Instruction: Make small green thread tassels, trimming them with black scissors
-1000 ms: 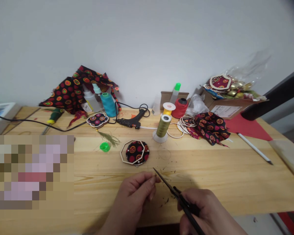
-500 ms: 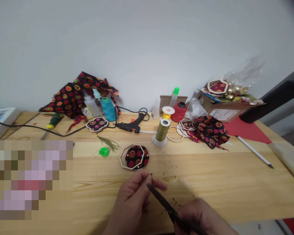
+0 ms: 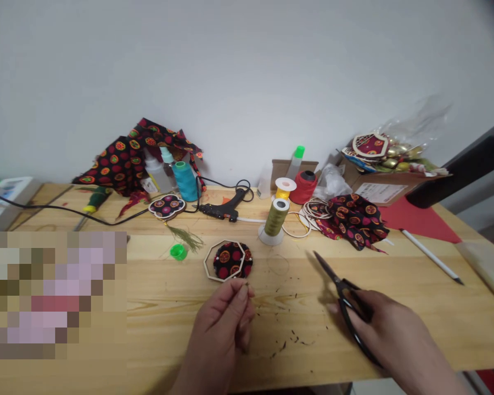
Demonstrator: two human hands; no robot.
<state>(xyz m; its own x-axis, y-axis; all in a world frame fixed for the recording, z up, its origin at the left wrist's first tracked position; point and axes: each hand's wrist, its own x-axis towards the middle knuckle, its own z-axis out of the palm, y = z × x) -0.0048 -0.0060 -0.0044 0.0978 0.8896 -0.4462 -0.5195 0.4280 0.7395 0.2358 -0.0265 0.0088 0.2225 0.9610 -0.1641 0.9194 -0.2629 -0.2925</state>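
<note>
Thin dark thread end [image 3: 248,285], pinched in the closed left hand [image 3: 226,321] near the wooden desk's [image 3: 395,263] front edge, now stands clear of the black scissors [image 3: 341,291]. The right hand [image 3: 389,329], gripping them, has swung right, so the snip looks done.

The desk [image 3: 395,285] is pale wood with a visible grain and a smooth, faintly satin finish. The scissors [image 3: 346,299] look like matt black metal. The round patch [image 3: 231,259] is printed cloth inside a thin light-wood frame [image 3: 209,263]. The olive thread spool [image 3: 275,218] has a slight sheen, and the small green cap [image 3: 178,252] is glossy plastic.
</note>
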